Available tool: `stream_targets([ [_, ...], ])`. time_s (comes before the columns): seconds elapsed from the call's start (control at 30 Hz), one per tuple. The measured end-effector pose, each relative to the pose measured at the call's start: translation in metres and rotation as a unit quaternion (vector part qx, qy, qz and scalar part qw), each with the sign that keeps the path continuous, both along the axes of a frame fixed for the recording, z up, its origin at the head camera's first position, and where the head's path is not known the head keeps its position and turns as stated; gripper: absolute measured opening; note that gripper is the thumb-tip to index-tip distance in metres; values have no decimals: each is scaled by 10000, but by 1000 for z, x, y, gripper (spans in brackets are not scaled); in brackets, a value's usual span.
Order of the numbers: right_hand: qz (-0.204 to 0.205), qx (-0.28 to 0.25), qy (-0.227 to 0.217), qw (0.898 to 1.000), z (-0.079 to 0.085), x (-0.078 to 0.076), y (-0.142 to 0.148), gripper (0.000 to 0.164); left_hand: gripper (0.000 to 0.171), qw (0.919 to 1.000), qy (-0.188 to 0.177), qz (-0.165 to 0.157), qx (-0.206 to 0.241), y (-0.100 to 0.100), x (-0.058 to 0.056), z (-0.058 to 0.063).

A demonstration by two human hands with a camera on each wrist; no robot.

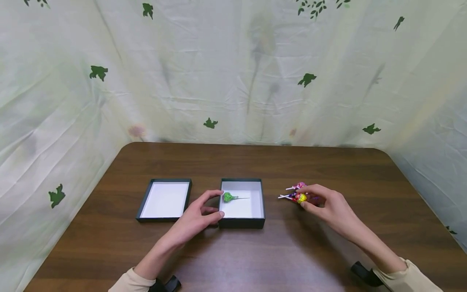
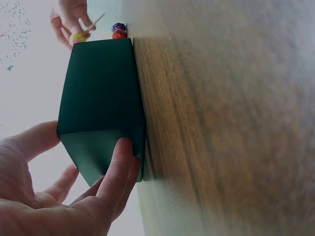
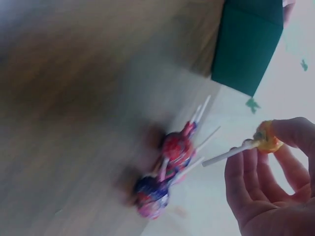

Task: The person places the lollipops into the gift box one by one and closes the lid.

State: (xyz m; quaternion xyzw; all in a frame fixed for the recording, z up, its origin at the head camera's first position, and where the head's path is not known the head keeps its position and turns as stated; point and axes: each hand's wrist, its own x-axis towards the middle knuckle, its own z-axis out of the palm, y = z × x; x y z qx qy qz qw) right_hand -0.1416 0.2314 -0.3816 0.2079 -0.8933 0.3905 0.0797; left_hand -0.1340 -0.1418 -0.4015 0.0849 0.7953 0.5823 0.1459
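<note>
My left hand (image 1: 197,217) holds the left side of a dark green box (image 1: 242,223), its thumb at the near corner and a finger farther back on the rim. A green-wrapped lollipop (image 1: 228,197) lies inside on the white bottom. To the right of the box, my right hand (image 1: 330,205) pinches a yellow-wrapped lollipop (image 3: 268,137) by its head, with the white stick pointing toward the box. Below that hand, several lollipops lie together on the table, among them a red one (image 3: 177,147) and a purple and pink one (image 3: 151,196).
The box lid (image 1: 164,199), white inside with a dark rim, lies left of the box. All of this is on a brown wooden table (image 1: 255,162). A pale curtain (image 1: 226,81) with green leaf shapes hangs behind and at the sides.
</note>
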Motion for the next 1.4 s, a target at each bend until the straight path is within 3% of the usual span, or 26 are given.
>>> stream_targets([
  [0.2,363,-571,221,9975,16,2,-27,34,56,10000,-18,-6,47,-2,0,0],
  [0.4,797,-917,201,9924,9,-7,-38,37,56,10000,-7,13,39,-2,1,1],
  [0.73,1550,-1650,71,9740,18,-4,-66,34,56,10000,27,-5,65,-3,1,1],
  [1.0,1534,-1548,175,9758,36,5,-91,30,55,9997,40,-122,197,-1,2,2],
  [1.23,1386,-1335,-282,9809,21,-9,-101,28,55,9998,-3,-88,175,1,1,2],
  [1.4,1396,-1227,-519,9812,20,-16,-110,27,55,9999,-35,-88,112,0,0,2],
])
